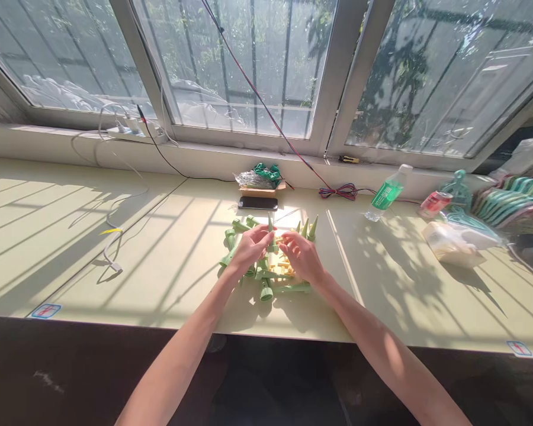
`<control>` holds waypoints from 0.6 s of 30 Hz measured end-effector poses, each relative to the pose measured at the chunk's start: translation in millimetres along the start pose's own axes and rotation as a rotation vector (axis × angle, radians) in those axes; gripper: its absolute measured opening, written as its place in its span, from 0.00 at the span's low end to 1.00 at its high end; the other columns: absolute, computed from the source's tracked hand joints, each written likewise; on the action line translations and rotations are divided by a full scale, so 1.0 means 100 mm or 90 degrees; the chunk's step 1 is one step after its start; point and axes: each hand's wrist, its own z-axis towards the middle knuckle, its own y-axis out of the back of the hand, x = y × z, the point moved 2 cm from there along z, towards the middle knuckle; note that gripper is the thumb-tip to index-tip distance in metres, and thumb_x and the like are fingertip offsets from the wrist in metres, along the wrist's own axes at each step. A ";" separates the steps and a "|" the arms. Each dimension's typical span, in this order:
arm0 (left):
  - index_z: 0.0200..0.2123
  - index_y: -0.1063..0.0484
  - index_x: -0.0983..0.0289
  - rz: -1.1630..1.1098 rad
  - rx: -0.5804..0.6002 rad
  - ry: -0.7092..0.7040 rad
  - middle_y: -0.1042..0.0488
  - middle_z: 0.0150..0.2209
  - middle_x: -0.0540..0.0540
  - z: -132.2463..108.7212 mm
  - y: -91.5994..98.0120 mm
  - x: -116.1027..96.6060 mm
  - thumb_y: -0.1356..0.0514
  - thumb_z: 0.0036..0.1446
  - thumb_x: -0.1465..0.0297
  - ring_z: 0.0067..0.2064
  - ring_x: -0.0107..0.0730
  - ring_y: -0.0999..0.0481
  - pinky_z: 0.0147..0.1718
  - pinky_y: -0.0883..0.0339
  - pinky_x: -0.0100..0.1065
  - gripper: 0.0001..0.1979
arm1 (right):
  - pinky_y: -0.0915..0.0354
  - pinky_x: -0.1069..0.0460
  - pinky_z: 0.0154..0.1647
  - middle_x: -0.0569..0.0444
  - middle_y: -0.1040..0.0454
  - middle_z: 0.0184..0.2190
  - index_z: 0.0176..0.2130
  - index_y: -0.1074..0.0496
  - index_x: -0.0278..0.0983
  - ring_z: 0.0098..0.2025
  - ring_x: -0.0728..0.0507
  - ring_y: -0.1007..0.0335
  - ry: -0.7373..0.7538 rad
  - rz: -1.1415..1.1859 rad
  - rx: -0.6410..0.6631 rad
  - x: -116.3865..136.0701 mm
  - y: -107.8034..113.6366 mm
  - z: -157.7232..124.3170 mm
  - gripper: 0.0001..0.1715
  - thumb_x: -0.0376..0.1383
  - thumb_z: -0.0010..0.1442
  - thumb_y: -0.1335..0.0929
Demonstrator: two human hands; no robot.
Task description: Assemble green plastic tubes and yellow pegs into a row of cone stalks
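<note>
A heap of green plastic cone-shaped pieces [266,278] lies on the pale table [160,260], with small yellow bits among them. My left hand [251,247] hovers over the heap's left side with its fingers pinched on a green cone piece [270,234]. Just to the right, my right hand [302,255] has its fingers curled toward the same spot and touches the piece or a small yellow part. Three green cones [308,228] stand upright just behind my right hand.
A black phone [257,203] and a small box with green wrapped stuff [262,177] lie behind the heap. White cables [111,236] trail at the left. A green bottle [384,195], a can [434,204], bags and stacked hangers [510,201] sit at right.
</note>
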 end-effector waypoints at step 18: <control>0.45 0.26 0.63 -0.012 0.048 0.003 0.30 0.28 0.49 -0.01 0.02 -0.02 0.33 0.55 0.52 0.18 0.15 0.50 0.15 0.56 0.24 0.23 | 0.32 0.54 0.30 0.54 0.23 0.31 0.48 0.26 0.38 0.29 0.48 0.29 0.043 0.002 -0.016 -0.13 -0.02 -0.04 0.14 0.43 0.69 0.34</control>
